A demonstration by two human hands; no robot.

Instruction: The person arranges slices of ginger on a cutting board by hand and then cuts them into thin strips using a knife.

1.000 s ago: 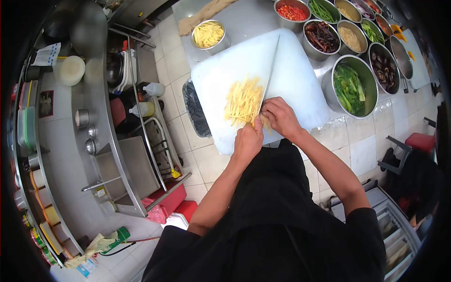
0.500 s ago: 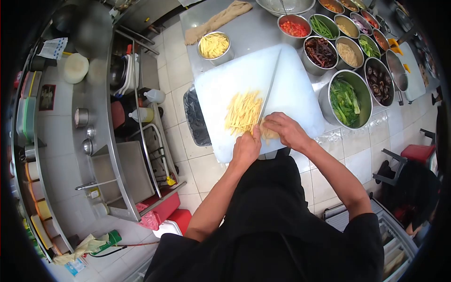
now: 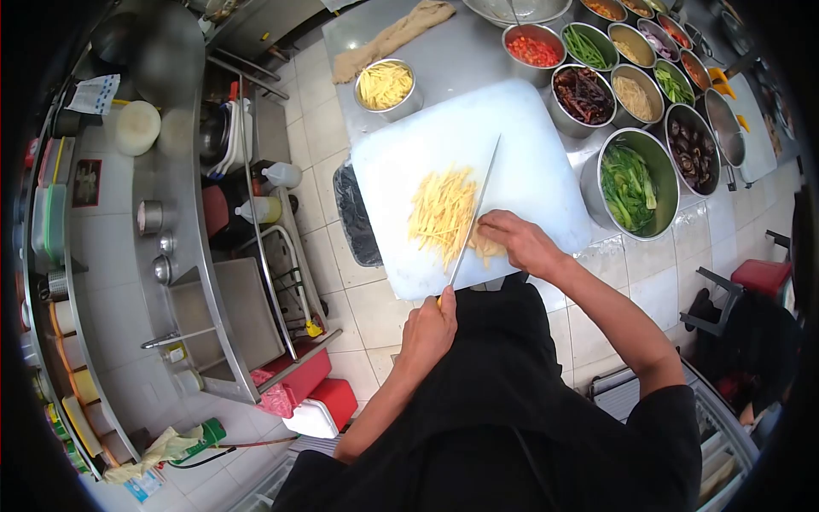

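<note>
A long knife (image 3: 479, 205) points up and away over the white cutting board (image 3: 546, 188), its handle wrapped by my left hand (image 3: 428, 334) below the board's near edge. Left of the blade lies a pile of pale yellow strips (image 3: 439, 213). Just right of the blade are uncut pale slices (image 3: 487, 248), with the fingertips of my right hand (image 3: 522, 242) bent and pressed together on them. The blade runs between the strips and the slices, close to those fingertips.
A bowl of yellow strips (image 3: 386, 85) and a tan cloth (image 3: 392, 38) sit beyond the board. To the right stand a deep pot of greens (image 3: 629, 183), a bowl of dried chillies (image 3: 583, 96) and several other bowls. A black bin (image 3: 357, 213) is at the left.
My left hand has pulled back toward my body and left, drawing the knife with it. My right hand stays on the slices, nearly unmoved.
</note>
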